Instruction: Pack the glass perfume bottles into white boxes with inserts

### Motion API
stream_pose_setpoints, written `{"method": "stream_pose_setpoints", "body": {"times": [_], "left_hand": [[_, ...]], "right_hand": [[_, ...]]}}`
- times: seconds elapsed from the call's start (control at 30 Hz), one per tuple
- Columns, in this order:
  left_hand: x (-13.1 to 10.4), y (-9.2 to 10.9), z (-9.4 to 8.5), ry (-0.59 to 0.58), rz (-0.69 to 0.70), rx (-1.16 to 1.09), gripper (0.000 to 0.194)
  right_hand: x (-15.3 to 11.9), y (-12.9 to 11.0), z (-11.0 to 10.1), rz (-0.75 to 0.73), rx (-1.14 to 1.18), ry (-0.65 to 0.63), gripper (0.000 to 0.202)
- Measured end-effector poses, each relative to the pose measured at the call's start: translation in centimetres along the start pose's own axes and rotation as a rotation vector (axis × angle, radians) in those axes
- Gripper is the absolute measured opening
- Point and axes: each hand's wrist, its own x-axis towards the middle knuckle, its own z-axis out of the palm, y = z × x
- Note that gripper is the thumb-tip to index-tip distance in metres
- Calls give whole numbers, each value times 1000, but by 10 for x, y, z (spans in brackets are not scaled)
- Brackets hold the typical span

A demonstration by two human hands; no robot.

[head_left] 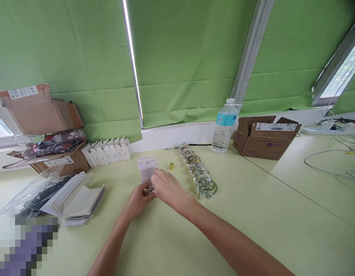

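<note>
Near the middle of the table, my left hand [139, 198] is closed around a small shiny glass item [151, 188]. My right hand [166, 184] is closed over the top of the same item, its fingertips partly hidden. Just behind the hands stands an open white box [147, 168] with printed text. A small gold cap [171, 166] is on the table to the right of the box. Farther right, a row of clear glass bottles [197, 169] runs diagonally, some with gold parts.
White boxes [110, 151] stand in a row at the back left, near cardboard boxes [41, 111]. Flattened white cartons [82, 201] and a plastic bag [39, 195] lie left. A water bottle [222, 132], an open carton [265, 142] and cables [332, 161] are right.
</note>
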Motion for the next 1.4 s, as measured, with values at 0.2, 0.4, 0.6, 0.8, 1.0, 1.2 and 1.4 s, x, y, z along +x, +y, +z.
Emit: {"method": "stream_pose_setpoints", "body": {"times": [0.2, 0.4, 0.6, 0.8, 1.0, 1.2, 1.4], "left_hand": [[0, 1, -2, -13, 17, 2, 32], [0, 0, -2, -39, -4, 5, 36], [0, 3, -2, -35, -27, 30, 33], [-2, 6, -2, -32, -23, 45, 36], [-2, 4, -2, -36, -5, 53, 38], [-3, 8, -3, -24, -18, 46, 36], [-5, 10, -3, -20, -15, 50, 36]], "right_hand": [[-4, 2, -9, 71, -24, -30, 12], [-5, 3, -9, 93, -11, -9, 15], [-12, 20, -26, 198, -52, -12, 33], [-1, 66, -16, 348, -154, 56, 28], [15, 85, 32, 349, -144, 1, 55], [17, 94, 50, 347, -129, -48, 46], [16, 98, 46, 339, -86, -38, 32]]}}
